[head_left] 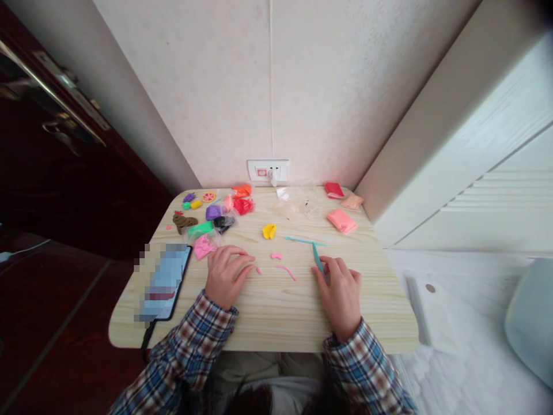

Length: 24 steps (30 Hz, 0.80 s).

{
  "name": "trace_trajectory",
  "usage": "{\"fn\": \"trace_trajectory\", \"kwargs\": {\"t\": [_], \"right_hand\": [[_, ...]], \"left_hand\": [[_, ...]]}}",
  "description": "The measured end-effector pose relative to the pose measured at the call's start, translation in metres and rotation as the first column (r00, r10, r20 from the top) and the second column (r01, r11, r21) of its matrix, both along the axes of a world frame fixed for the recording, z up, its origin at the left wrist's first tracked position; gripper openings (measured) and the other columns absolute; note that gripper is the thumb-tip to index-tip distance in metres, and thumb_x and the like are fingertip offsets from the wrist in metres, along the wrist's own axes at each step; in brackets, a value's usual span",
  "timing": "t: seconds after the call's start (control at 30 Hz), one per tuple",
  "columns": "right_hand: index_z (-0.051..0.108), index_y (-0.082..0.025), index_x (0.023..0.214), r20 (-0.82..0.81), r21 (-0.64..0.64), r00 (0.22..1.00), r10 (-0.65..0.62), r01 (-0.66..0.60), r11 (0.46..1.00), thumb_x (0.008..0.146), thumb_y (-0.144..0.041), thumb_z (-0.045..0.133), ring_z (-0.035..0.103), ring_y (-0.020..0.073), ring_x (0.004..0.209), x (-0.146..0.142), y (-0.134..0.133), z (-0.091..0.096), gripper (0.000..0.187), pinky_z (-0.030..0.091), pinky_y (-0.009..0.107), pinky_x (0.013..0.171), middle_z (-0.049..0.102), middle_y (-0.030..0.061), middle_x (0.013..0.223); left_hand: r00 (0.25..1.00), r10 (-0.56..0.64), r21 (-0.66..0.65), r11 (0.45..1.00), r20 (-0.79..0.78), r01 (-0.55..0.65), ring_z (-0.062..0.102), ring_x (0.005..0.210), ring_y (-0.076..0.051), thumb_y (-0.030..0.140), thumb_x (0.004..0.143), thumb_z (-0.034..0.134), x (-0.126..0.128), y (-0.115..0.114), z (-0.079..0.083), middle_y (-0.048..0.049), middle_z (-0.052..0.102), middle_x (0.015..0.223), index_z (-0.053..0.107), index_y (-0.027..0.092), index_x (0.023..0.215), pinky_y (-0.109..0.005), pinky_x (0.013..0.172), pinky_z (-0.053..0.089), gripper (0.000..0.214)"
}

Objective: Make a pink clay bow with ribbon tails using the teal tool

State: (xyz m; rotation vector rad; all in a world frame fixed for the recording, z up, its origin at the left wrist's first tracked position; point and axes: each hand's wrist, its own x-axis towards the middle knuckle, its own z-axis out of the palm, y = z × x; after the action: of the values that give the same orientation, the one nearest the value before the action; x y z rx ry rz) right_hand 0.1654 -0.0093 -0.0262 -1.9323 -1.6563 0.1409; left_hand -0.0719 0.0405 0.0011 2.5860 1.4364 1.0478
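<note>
My right hand (340, 295) pinches a teal clay knife (318, 257), its blade pointing away from me over the table. Fingers loosely bent and apart, my left hand (228, 276) rests on the tabletop; by its thumb lies a tiny pink clay piece (258, 270), apparently not gripped. Between the hands are a small pink bow-shaped piece (276, 256) and a thin pink clay strip (286, 271). Farther back sit a yellow clay lump (269, 231) and a slim blue tool (305, 240) lying crosswise.
A phone (166, 282) lies at the table's left. Behind it are a brown coiled clay figure (185, 222) and bagged clay in several colours, including green (201, 229). Clear wrappers (298, 207) and a coral packet (341, 221) lie at the back. A wall socket (268, 170) is behind.
</note>
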Motion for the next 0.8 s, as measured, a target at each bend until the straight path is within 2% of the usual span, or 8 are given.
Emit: {"fn": "trace_trajectory", "kwargs": {"t": [0.1, 0.27, 0.4, 0.53, 0.8], "right_hand": [[0.060, -0.020, 0.099, 0.043, 0.016, 0.999, -0.014, 0.013, 1.000, 0.091, -0.033, 0.043, 0.056, 0.0191, 0.082, 0.000, -0.002, 0.002, 0.023, 0.026, 0.037, 0.081, 0.062, 0.0048, 0.089], [0.063, -0.022, 0.093, 0.049, 0.040, 0.998, -0.035, 0.033, 0.999, 0.091, -0.033, 0.044, 0.058, 0.0179, 0.083, 0.000, -0.003, 0.004, 0.022, 0.023, 0.038, 0.082, 0.063, 0.0022, 0.088], [0.063, -0.022, 0.092, 0.034, 0.042, 0.999, -0.011, 0.010, 0.999, 0.091, -0.035, 0.043, 0.058, 0.0171, 0.081, 0.001, -0.002, 0.004, 0.024, 0.024, 0.037, 0.081, 0.063, 0.0018, 0.087], [0.063, -0.022, 0.091, -0.013, 0.050, 0.999, 0.034, -0.033, 0.998, 0.091, -0.034, 0.043, 0.057, 0.0160, 0.079, 0.003, -0.003, 0.002, 0.023, 0.026, 0.035, 0.080, 0.063, 0.0021, 0.087], [0.063, -0.021, 0.088, -0.078, 0.055, 0.995, 0.065, -0.060, 0.997, 0.089, -0.029, 0.046, 0.056, 0.0159, 0.080, 0.003, -0.002, 0.002, 0.018, 0.029, 0.034, 0.078, 0.062, 0.0019, 0.086]], "left_hand": [[1.000, -0.003, -0.038, 0.999, 0.027, 0.004, 0.054, 0.088, -0.020, 0.026, 0.087, 0.055, -0.001, 0.000, -0.005, -0.0042, 0.061, 0.088, 0.067, 0.020, 0.084, -0.039, 0.082, 0.040, 0.014], [0.997, -0.062, -0.156, 0.985, 0.054, 0.070, 0.053, 0.092, -0.021, 0.022, 0.083, 0.061, 0.015, -0.002, -0.007, -0.0038, 0.062, 0.092, 0.066, 0.020, 0.086, -0.040, 0.084, 0.037, 0.006], [0.991, -0.129, -0.260, 0.957, 0.029, 0.132, 0.052, 0.098, -0.022, 0.019, 0.077, 0.068, 0.031, 0.000, -0.004, -0.0032, 0.062, 0.098, 0.065, 0.022, 0.091, -0.041, 0.087, 0.035, 0.014], [0.985, -0.175, -0.264, 0.950, 0.003, 0.169, 0.050, 0.100, -0.022, 0.014, 0.077, 0.068, 0.041, 0.004, -0.003, -0.0022, 0.062, 0.099, 0.065, 0.022, 0.088, -0.043, 0.090, 0.032, 0.014], [0.984, -0.177, -0.262, 0.949, 0.011, 0.174, 0.051, 0.097, -0.021, 0.015, 0.080, 0.064, 0.048, 0.005, -0.003, -0.0019, 0.061, 0.095, 0.062, 0.020, 0.081, -0.042, 0.090, 0.031, 0.006]]}}
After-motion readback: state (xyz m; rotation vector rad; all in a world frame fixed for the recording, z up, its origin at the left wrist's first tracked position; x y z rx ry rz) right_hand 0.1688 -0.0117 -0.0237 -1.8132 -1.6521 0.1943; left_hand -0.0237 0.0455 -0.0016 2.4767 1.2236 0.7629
